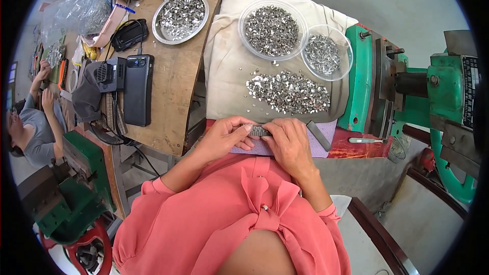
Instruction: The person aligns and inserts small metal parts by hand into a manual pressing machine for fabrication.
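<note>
Held level between my two hands, close to my waist, is a short grey metal strip with a row of fine ridges [259, 131]. My left hand [224, 136] pinches its left end between thumb and fingers. The fingers of my right hand [290, 142] close on the other end. Just right of that hand a flat dark grey bar [319, 136] lies slantwise on a purple cloth [330, 128]. Beyond my hands, small shiny metal pieces [290, 92] are heaped on the beige cloth [224, 71]. What the strip's ridges are exactly is too small to tell.
Two clear plastic bowls [241, 33] with metal pieces stand behind the heap. A green machine [356, 79] is at the right, near a green-handled tool [360, 140]. On the wooden table [170, 97] are a metal bowl [170, 42] and a black power bank [138, 91]. Another person [38, 135] works far left.
</note>
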Tool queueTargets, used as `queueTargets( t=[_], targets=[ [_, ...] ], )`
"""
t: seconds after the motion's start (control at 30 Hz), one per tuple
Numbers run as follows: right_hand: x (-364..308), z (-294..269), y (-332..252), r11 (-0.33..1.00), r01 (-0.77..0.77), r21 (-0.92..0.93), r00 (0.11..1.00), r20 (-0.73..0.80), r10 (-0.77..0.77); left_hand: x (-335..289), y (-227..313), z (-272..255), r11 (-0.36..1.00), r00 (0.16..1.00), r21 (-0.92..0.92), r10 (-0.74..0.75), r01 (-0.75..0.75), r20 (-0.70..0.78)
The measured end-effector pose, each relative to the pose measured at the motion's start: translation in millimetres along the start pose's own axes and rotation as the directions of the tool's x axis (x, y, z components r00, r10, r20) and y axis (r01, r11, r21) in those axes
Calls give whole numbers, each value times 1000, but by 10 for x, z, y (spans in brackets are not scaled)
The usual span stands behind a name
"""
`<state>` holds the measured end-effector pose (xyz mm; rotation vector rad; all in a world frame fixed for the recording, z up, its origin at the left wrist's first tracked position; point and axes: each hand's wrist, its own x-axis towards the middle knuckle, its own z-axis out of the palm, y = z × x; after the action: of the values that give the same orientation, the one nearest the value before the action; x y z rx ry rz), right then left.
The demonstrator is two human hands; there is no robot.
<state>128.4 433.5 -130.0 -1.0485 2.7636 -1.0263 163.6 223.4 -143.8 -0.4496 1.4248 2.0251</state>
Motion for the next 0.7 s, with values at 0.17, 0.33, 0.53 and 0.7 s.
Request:
queueTargets(
  t=[0.17, 0.33, 0.53, 0.7],
  targets=[
    [-1, 23, 19, 1000, 0, 7, 1000, 3, 0, 2, 5, -6, 1000, 1000, 12, -3, 3, -13],
    [6, 37, 27, 1000, 4, 7, 1000, 1, -4, 10, 4, 2, 1000, 999, 19, -17, 18, -36],
    [23, 19, 25, 1000, 5, 27, 1000, 0, -5, 32, -48, -18, 999, 997, 30, -25, 27, -67],
    [38, -13, 50, 989, -61, 133, 997, 62, 53, 25, -43, -26, 999, 996, -7, -41, 40, -83]
  ],
)
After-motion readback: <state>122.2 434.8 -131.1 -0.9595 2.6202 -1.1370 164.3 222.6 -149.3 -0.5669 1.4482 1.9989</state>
